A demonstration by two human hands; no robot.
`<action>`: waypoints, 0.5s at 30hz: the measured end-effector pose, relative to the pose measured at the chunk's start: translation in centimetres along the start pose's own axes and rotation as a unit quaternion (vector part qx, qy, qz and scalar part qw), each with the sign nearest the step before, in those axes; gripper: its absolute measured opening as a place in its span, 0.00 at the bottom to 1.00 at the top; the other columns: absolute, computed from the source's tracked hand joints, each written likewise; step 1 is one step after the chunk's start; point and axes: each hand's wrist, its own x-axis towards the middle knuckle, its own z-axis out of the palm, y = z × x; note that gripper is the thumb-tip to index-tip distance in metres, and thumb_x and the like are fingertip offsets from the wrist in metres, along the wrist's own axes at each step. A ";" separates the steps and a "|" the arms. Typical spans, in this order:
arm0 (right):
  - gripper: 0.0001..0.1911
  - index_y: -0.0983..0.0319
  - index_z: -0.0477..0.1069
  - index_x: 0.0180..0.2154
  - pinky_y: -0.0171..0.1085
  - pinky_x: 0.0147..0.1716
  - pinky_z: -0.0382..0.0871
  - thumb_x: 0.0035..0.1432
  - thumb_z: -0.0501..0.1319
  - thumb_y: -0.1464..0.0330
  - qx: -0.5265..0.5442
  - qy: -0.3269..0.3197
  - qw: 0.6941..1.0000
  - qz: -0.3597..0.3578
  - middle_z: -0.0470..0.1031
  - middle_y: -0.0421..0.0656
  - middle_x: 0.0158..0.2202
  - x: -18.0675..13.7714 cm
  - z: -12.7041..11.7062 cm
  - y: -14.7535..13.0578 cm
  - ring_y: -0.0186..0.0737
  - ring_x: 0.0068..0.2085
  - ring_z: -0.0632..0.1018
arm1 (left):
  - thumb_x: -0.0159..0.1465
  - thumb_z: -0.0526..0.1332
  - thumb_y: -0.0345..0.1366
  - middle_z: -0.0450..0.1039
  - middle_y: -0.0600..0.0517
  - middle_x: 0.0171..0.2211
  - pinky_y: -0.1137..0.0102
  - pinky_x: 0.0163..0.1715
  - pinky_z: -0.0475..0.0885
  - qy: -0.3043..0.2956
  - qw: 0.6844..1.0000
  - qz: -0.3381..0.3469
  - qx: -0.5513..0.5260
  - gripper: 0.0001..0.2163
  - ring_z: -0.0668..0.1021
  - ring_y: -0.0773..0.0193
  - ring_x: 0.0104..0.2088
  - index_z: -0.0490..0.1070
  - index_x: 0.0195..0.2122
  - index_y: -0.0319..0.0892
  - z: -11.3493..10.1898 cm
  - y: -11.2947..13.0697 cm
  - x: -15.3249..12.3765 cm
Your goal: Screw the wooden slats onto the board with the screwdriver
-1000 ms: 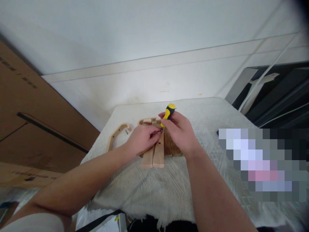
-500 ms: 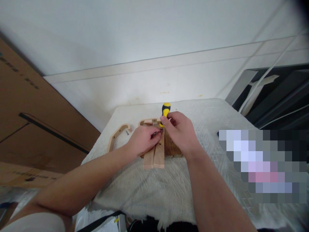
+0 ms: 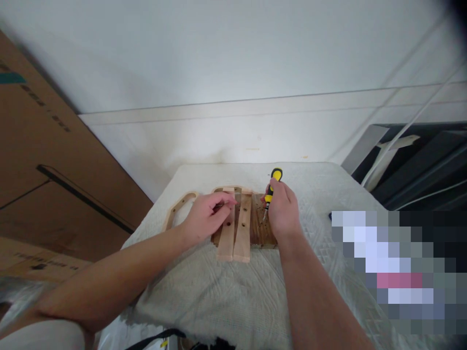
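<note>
One pale, hooked wooden piece (image 3: 175, 209) lies leftmost; the half-curled left hand (image 3: 207, 216), contents unclear, touches two pale wooden slats (image 3: 242, 238) on one brown wooden block (image 3: 258, 231); the right hand (image 3: 285, 208) grips one yellow-and-black screwdriver (image 3: 269, 195), tip down.

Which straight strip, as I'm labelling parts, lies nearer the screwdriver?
The right strip, which no hand covers; the left strip is farther, partly hidden by the left hand.

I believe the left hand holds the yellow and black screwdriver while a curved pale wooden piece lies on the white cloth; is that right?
Not quite: the head view shows the right hand holding the screwdriver; the curved piece does lie on the white cloth.
</note>
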 end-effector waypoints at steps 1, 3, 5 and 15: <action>0.18 0.58 0.62 0.23 0.37 0.25 0.56 0.58 0.50 0.54 -0.004 0.001 1.000 0.002 0.65 0.37 0.20 -0.1 0.0 0.0 0.37 0.25 0.66 | 0.61 0.54 0.29 0.79 0.52 0.31 0.75 0.29 0.67 -0.028 0.999 0.009 0.039 0.11 0.76 0.68 0.28 0.77 0.37 0.39 -0.5 0.2 -0.1; 0.18 0.58 0.62 0.23 0.37 0.25 0.55 0.58 0.49 0.54 -0.017 0.001 1.000 0.000 0.65 0.37 0.20 -0.2 0.0 -0.2 0.37 0.25 0.65 | 0.60 0.54 0.28 0.79 0.53 0.28 0.74 0.28 0.66 -0.093 0.991 0.021 0.092 0.12 0.76 0.68 0.26 0.78 0.35 0.40 -1.3 0.6 -0.3; 0.18 0.58 0.62 0.23 0.37 0.25 0.55 0.58 0.50 0.55 -0.039 -0.002 0.999 -0.013 0.65 0.38 0.21 -0.3 -0.1 -0.3 0.38 0.25 0.65 | 0.61 0.54 0.28 0.80 0.52 0.30 0.74 0.29 0.67 -0.153 0.981 0.042 0.112 0.13 0.77 0.67 0.27 0.79 0.37 0.42 -1.7 0.8 -0.4; 0.18 0.58 0.58 0.20 0.37 0.24 0.53 0.58 0.50 0.57 -0.099 -0.001 0.994 -0.053 0.64 0.39 0.20 -0.5 -0.3 -0.7 0.38 0.24 0.64 | 0.62 0.53 0.27 0.80 0.49 0.34 0.75 0.32 0.67 -0.234 0.963 0.131 0.039 0.14 0.79 0.67 0.32 0.77 0.42 0.40 -1.3 0.3 -0.2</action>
